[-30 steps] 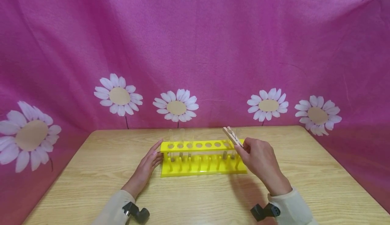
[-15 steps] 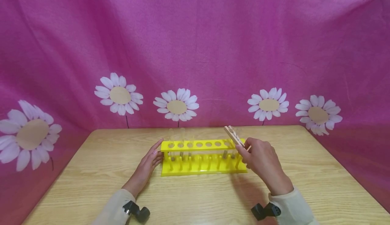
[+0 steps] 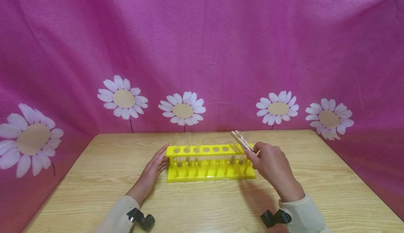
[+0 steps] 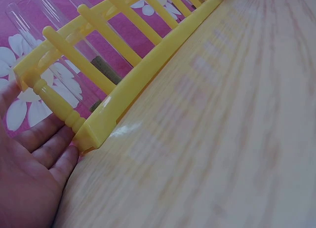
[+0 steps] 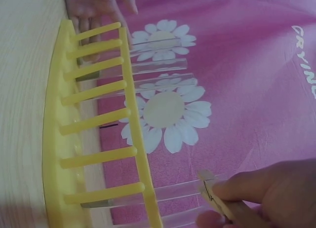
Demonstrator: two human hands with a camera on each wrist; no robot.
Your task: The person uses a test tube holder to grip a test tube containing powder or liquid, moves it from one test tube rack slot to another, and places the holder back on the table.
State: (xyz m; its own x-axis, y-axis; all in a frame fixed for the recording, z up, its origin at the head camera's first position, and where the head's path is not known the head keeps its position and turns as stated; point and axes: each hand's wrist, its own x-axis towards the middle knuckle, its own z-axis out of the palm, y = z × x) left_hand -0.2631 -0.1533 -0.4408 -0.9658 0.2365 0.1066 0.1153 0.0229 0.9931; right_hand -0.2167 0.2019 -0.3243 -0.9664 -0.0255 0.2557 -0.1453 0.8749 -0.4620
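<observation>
Pinching a wooden clothespin (image 3: 242,141) between thumb and fingers of the right hand (image 3: 273,166), tilted above the right end of a yellow rack (image 3: 211,177) and close to the tube tops there; cannot tell whether touching them. Resting the left hand (image 3: 151,170) against the rack's left end, fingers nearly straight, touching without gripping. Seeing the rack upright on the counter (image 3: 202,208), toward the far edge, roughly midway between left and right edges. Counting five clear tubes (image 5: 163,66) in it, three left, two right, with dark matter (image 4: 106,69) inside.
</observation>
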